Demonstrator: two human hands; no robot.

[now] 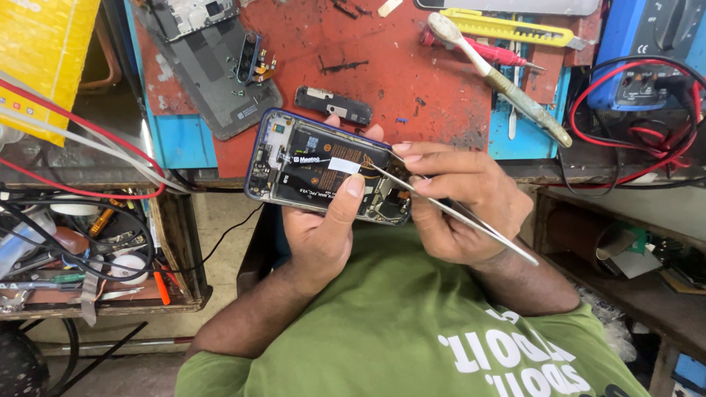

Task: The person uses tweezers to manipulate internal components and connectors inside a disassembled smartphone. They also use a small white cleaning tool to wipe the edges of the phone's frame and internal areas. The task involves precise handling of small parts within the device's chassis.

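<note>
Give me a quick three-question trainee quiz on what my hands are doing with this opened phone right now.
1. True or false: the left hand holds the opened phone with its thumb across the battery.
2. Which tool does the right hand grip? A) yellow utility knife B) metal tweezers C) worn toothbrush
3. Fill in: the detached back cover lies on the red ____.

Key: 1 true; 2 B; 3 mat.

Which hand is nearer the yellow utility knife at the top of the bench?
Right. The right hand with tweezers sits below the yellow utility knife; the left hand is farther left, holding the opened phone.
</note>
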